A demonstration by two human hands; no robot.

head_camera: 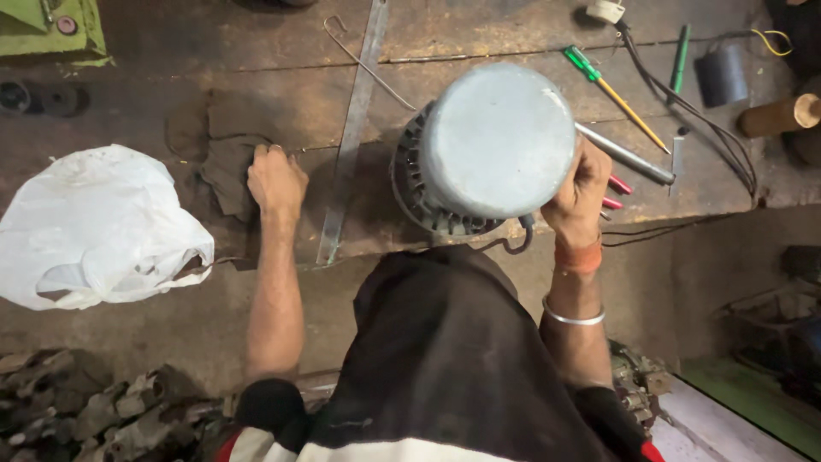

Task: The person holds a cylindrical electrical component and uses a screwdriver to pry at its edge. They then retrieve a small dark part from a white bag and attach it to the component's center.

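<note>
I see my right hand (pixel 581 184) wrapped around the grey motor housing (pixel 496 141), bracing it upright at the surface's (pixel 256 85) near edge, while my left hand (pixel 275 178) pinches the dark rag (pixel 227 162) lying farther left.

Dark apron (pixel 445 359), orange wrist thread (pixel 578 256), silver bangle (pixel 571 317), red-white striped sleeves (pixel 256 441)
</note>
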